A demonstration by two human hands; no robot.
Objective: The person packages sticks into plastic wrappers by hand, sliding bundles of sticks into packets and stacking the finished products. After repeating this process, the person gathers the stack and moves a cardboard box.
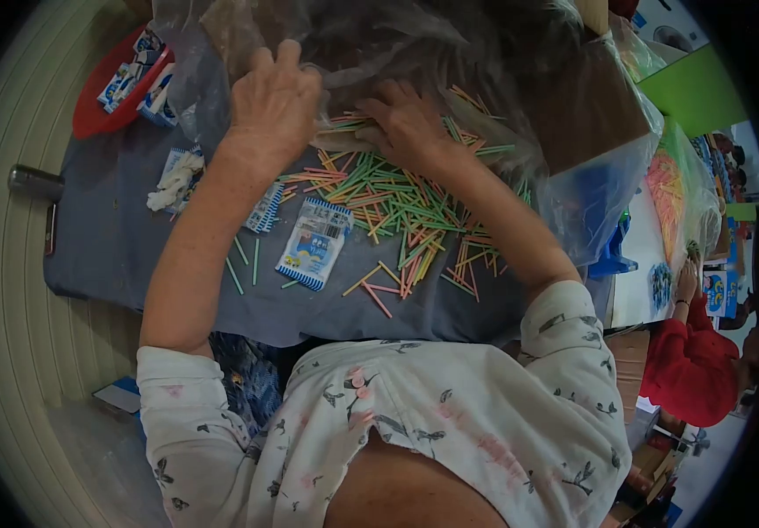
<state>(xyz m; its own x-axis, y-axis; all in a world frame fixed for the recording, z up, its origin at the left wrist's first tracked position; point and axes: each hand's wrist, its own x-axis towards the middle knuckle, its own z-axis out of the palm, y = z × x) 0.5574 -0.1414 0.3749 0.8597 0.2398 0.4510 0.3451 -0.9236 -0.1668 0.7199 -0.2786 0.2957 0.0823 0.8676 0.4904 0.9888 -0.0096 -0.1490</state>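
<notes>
A loose heap of thin pastel sticks [415,207], green, pink, orange and yellow, lies on the grey-covered table. My left hand [276,104] is closed at the edge of a large clear plastic bag [353,44], its fingers curled into the film. Farther right, my right hand [408,128] rests palm down with fingers spread at the far side of the heap, by the bag's mouth. A blue and white printed packet [314,244] lies in front of the sticks. Another packet [263,209] is partly hidden behind my left forearm.
A red basin [98,110] holding packets stands at the far left. Crumpled white gloves or cloth [175,183] lie near the left edge, beside a dark cylinder [35,182]. A cardboard box [595,114] stands right. A person in red [692,370] works at another table.
</notes>
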